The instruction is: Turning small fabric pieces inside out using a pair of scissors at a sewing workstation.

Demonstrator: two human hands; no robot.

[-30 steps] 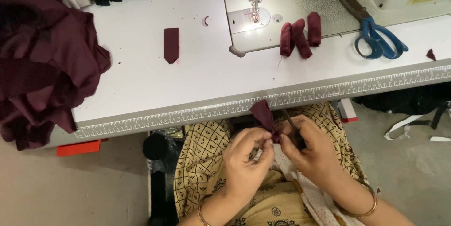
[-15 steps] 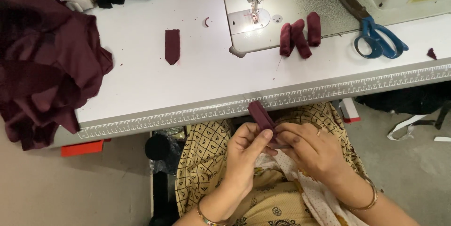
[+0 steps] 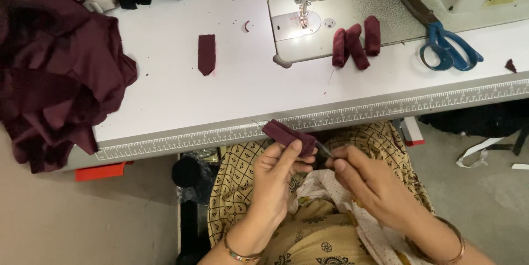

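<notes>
Left hand [image 3: 278, 168] pinches a small folded maroon fabric piece [image 3: 287, 136] between thumb and fingers, holding it just below the near edge of the table [image 3: 165, 94], over the person's lap. Right hand [image 3: 372, 185] is closed around a slim dark tool [image 3: 324, 150] whose tip meets the right end of the fabric piece; the kind of tool is too small to tell. Both wrists carry bangles. Beneath the hands: yellow patterned clothing and a white dotted cloth [image 3: 363, 226]. On the white table, a ruler strip [image 3: 330, 119] runs along the near edge. Farther back, a flat maroon tab [image 3: 206, 54] lies alone, left of the sewing machine [image 3: 308, 0], whose lamp lights the needle plate. Three rolled maroon pieces [image 3: 356, 43] sit side by side, touching, just right of the plate. Blue-handled scissors [image 3: 441, 39] lie farther right. A large heap of maroon cloth [image 3: 52, 77] hangs over the table's left end.
</notes>
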